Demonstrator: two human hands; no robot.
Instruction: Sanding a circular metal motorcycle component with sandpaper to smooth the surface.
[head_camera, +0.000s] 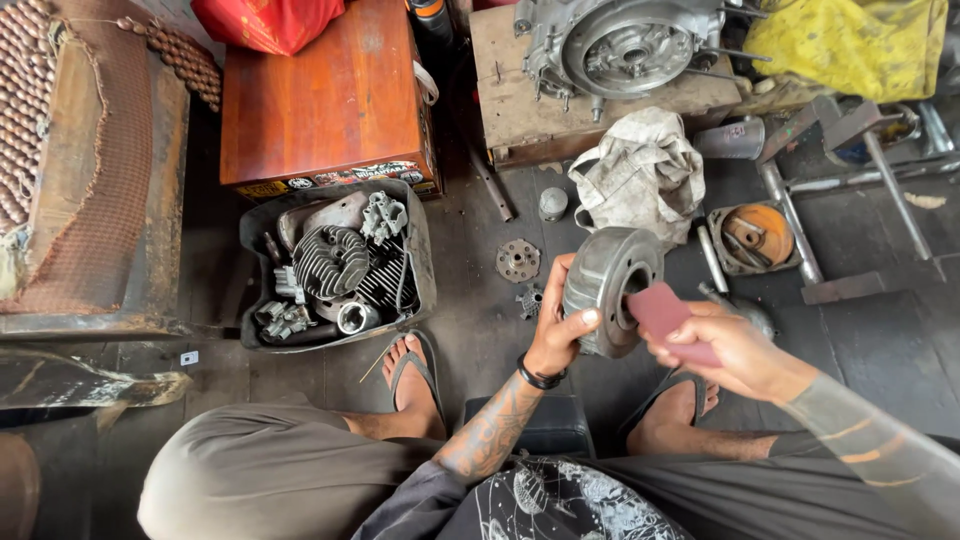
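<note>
My left hand (556, 335) grips a round grey metal drum (608, 285), held on edge with its open centre facing right. A black band sits on that wrist. My right hand (728, 350) pinches a small dull-red abrasive sheet (662, 312) and presses it against the rim of the drum's central opening. Both hands are above the dark floor, between my knees and my sandalled feet (415, 375).
A black tub (425, 265) of engine parts lies to the left. Behind it stands a wooden box (330, 100). An engine case (620, 45) rests on a wooden block. A dirty rag (640, 170), a small sprocket (518, 261) and metal stands (800, 230) lie on the floor.
</note>
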